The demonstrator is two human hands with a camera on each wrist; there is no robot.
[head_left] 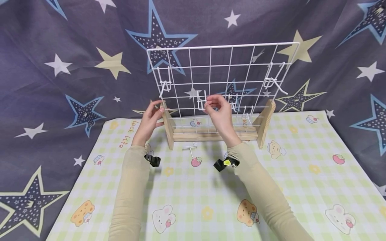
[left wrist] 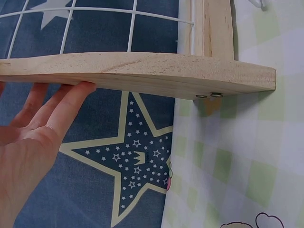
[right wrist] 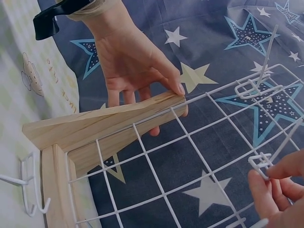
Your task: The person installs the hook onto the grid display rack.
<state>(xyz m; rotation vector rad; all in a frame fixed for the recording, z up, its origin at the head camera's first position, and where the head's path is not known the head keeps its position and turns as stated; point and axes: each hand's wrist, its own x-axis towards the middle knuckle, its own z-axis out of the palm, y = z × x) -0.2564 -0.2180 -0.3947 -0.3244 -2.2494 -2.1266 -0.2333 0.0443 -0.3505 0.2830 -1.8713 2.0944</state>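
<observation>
A white wire grid rack (head_left: pixel 223 46) stands on wooden feet at the back of the table. My right hand (head_left: pixel 221 117) pinches a white wire hook (right wrist: pixel 260 161) between thumb and fingertips, against the grid's lower middle. My left hand (head_left: pixel 149 122) holds the left wooden upright (head_left: pixel 168 129), its thumb at the top end and its fingers behind, as the right wrist view shows. White hooks hang on the grid at upper left (head_left: pixel 165 86) and upper right (head_left: pixel 272 82). Smaller ones hang right of my right hand, including a low hook (head_left: pixel 248 117).
A loose white hook (head_left: pixel 190 147) lies on the checked tablecloth (head_left: pixel 187 187) in front of the rack's left foot. The right wooden upright (head_left: pixel 266 125) supports the other end. Behind the rack hangs a dark star-patterned curtain (head_left: pixel 81 43).
</observation>
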